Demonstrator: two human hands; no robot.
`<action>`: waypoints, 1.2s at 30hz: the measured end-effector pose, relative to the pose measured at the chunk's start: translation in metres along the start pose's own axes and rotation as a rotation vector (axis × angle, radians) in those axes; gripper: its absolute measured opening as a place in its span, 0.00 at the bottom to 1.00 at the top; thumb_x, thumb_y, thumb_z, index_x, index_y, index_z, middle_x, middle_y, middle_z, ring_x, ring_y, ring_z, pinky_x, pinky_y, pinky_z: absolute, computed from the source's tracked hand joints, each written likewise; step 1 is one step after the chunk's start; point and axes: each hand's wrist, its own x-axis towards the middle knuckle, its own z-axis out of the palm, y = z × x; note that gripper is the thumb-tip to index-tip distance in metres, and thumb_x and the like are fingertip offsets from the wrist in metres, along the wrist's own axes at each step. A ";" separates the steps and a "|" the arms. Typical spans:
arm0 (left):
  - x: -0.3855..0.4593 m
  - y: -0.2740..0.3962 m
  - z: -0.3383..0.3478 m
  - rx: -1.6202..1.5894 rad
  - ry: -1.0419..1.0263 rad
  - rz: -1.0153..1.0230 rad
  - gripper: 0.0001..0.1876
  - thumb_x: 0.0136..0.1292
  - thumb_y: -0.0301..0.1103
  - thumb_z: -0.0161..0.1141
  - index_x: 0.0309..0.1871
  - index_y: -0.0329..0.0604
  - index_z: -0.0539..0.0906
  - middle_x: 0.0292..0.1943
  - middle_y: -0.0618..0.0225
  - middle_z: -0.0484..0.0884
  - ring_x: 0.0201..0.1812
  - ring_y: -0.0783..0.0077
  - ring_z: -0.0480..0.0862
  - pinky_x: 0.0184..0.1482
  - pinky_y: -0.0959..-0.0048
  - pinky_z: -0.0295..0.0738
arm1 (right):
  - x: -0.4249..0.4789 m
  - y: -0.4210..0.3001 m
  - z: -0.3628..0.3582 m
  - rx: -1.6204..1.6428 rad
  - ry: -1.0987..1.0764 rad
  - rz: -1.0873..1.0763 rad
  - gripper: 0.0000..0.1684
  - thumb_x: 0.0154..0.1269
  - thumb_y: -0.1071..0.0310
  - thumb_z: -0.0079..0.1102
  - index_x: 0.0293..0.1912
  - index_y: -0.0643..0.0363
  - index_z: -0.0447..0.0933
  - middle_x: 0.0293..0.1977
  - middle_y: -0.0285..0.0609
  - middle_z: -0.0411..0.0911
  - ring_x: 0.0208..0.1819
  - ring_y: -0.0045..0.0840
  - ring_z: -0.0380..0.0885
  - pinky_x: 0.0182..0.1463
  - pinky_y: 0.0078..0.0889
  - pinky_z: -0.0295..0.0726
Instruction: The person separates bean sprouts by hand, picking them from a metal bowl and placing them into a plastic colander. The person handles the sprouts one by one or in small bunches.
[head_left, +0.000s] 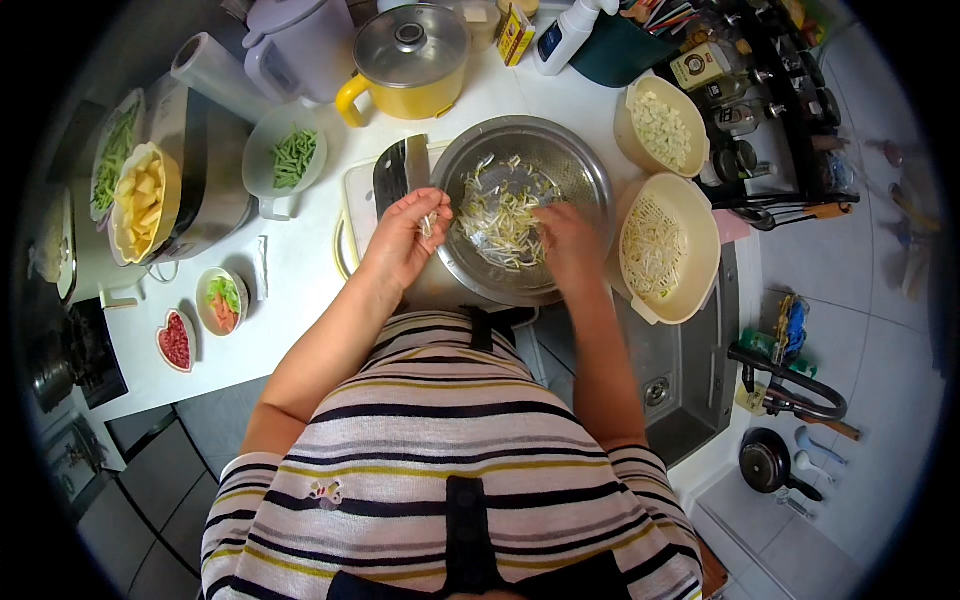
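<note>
A stainless steel perforated basin (577, 165) stands in front of me with loose bean sprouts (502, 229) inside. At its left rim my left hand (405, 236) is curled, with a few pale sprout pieces (427, 224) between its fingers. My right hand (574, 244) is blurred over the basin's right side, fingertips down by the sprouts; whether it grips any is not clear. Right of the basin, a cream plastic colander (703, 240) holds more bean sprouts (651, 251). A broad cleaver (397, 169) lies on a cutting board (356, 217), partly behind the basin and left hand.
Behind the basin stands a yellow electric pot (424, 97). Diced pale food fills a cream basket (626, 124). Cut green beans lie in a clear bowl (259, 161). Left are small bowls of minced meat (175, 341) and chopped vegetables (223, 304). A sink (675, 352) is at right.
</note>
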 end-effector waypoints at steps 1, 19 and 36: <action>-0.002 0.001 0.000 0.010 0.005 -0.003 0.05 0.64 0.31 0.57 0.37 0.40 0.78 0.28 0.69 0.79 0.24 0.80 0.76 0.24 0.84 0.69 | 0.009 -0.016 0.010 0.051 -0.124 0.021 0.13 0.56 0.74 0.52 0.42 0.56 0.79 0.39 0.48 0.76 0.45 0.38 0.76 0.47 0.39 0.76; -0.001 0.000 -0.004 0.014 0.018 -0.018 0.04 0.64 0.30 0.58 0.37 0.41 0.78 0.29 0.70 0.80 0.27 0.80 0.78 0.26 0.85 0.72 | 0.035 0.011 0.058 0.225 -0.191 0.109 0.07 0.55 0.76 0.54 0.36 0.60 0.75 0.35 0.51 0.77 0.39 0.45 0.78 0.43 0.43 0.76; -0.002 0.003 -0.006 -0.005 0.039 0.001 0.04 0.64 0.30 0.57 0.37 0.41 0.78 0.28 0.70 0.79 0.25 0.81 0.77 0.24 0.85 0.70 | 0.038 -0.023 0.096 0.041 -0.327 0.080 0.09 0.54 0.72 0.58 0.38 0.62 0.77 0.37 0.49 0.79 0.39 0.45 0.79 0.42 0.42 0.78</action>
